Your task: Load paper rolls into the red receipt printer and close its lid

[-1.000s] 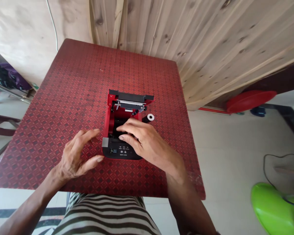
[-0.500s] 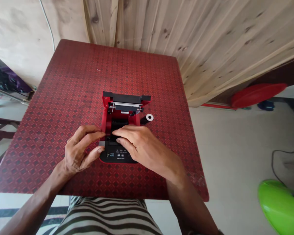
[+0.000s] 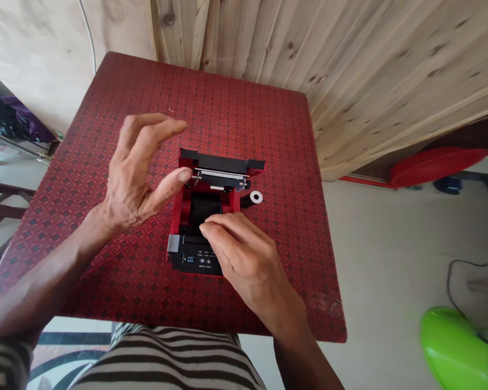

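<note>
Far left, past the corner of the bench, a heap of dark and purple cloth (image 3: 20, 116) on a low surface. Next, the left hand (image 3: 140, 173), raised over the red patterned bench (image 3: 244, 108): wide open, fingers fanned, nothing held, thumb reaching right toward the far left corner of the printer, any contact impossible to tell. In the middle of the bench, a red and black receipt printer (image 3: 179, 211), long axis running near to far, control panel at the near end, black hinged lid standing open at the far end, a black roll (image 3: 205, 208) seated in its compartment. Over the near end, the right hand (image 3: 244, 254), the nearer of the two hands to the printer: narrow and curled, fingertips (image 3: 206, 230) down at the edge of the opening, just behind the panel, whether pinching anything hidden by the fingers. Just right of the printer, toward its far end, a small black roll with a white core (image 3: 252, 197), lying on its side. Farther right, off the bench, a round red plastic lid (image 3: 435, 168) and a bright green plastic object (image 3: 455, 346) on the floor.
</note>
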`<state>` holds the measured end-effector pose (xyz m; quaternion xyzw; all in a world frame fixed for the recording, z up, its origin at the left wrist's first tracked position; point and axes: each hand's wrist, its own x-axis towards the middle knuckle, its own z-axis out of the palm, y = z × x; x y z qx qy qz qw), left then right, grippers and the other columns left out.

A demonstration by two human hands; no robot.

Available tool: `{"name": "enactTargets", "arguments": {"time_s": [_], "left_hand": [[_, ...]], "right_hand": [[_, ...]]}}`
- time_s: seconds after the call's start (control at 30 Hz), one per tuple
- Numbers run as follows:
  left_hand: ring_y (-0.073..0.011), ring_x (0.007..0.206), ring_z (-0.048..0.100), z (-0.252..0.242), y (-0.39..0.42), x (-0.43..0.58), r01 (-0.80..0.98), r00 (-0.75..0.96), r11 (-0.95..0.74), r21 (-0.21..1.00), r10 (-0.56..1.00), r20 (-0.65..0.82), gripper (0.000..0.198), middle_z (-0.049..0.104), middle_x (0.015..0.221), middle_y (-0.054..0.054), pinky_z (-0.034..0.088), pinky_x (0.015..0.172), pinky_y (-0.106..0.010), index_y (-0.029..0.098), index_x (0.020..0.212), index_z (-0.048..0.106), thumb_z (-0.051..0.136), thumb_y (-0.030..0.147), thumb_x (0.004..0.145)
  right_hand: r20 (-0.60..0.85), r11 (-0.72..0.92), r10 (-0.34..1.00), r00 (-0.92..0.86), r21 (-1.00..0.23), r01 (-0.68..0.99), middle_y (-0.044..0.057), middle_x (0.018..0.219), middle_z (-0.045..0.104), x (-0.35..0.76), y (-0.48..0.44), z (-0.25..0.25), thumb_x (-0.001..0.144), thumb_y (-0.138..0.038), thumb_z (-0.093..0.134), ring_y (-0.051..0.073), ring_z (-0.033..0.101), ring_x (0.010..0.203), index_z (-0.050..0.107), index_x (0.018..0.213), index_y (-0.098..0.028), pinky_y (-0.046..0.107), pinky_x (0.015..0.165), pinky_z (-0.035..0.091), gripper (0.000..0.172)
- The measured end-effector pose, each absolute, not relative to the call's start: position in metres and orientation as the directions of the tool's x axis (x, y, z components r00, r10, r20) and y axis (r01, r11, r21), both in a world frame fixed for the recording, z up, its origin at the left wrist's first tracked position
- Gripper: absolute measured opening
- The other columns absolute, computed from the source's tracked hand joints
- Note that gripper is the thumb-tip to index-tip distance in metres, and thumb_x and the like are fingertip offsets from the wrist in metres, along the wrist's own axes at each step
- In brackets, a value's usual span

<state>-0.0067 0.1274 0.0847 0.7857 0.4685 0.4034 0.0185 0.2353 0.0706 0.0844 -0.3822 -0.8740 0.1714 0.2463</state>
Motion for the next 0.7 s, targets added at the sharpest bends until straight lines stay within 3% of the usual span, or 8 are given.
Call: {"name": "enactTargets", "arguments": {"time_s": [0.13,0.33,0.7], "left_hand": [[-0.0204,0.117,0.070,0.082,0.138,0.001,0.613,0.322,-0.552,0.565,0.828,0.459,0.066,0.071,0.132,-0.011,0.057,0.108,-0.040,0.013,0.154,0.046,0.046,0.060,0.109],[-0.0250,0.116,0.072,0.081,0.118,0.005,0.534,0.317,-0.537,0.653,0.843,0.434,0.065,0.074,0.128,-0.014,0.058,0.105,-0.041,0.013,0.146,0.058,0.039,0.063,0.109],[-0.0297,0.138,0.064,0.060,0.078,-0.005,0.467,0.464,-0.683,0.562,0.730,0.501,0.050,0.069,0.139,-0.016,0.053,0.114,-0.048,0.019,0.131,0.067,0.042,0.056,0.110]], "right_hand": [[0.421,0.639,0.765,-0.487,-0.406,0.653,0.010,0.116,0.077,0.236,0.057,0.081,0.102,-0.005,0.060,0.022,0.070,0.097,0.073,0.108,-0.022,0.038,0.088,0.057,0.022],[0.530,0.629,0.763,-0.371,-0.477,0.614,0.007,0.097,0.073,0.232,0.032,0.070,0.096,-0.003,0.068,0.019,0.063,0.087,0.072,0.111,-0.018,0.034,0.079,0.053,0.022],[0.601,0.670,0.716,-0.356,-0.446,0.594,0.009,0.099,0.074,0.236,0.019,0.061,0.095,0.000,0.066,0.019,0.067,0.092,0.071,0.114,-0.016,0.034,0.085,0.057,0.025]]}}
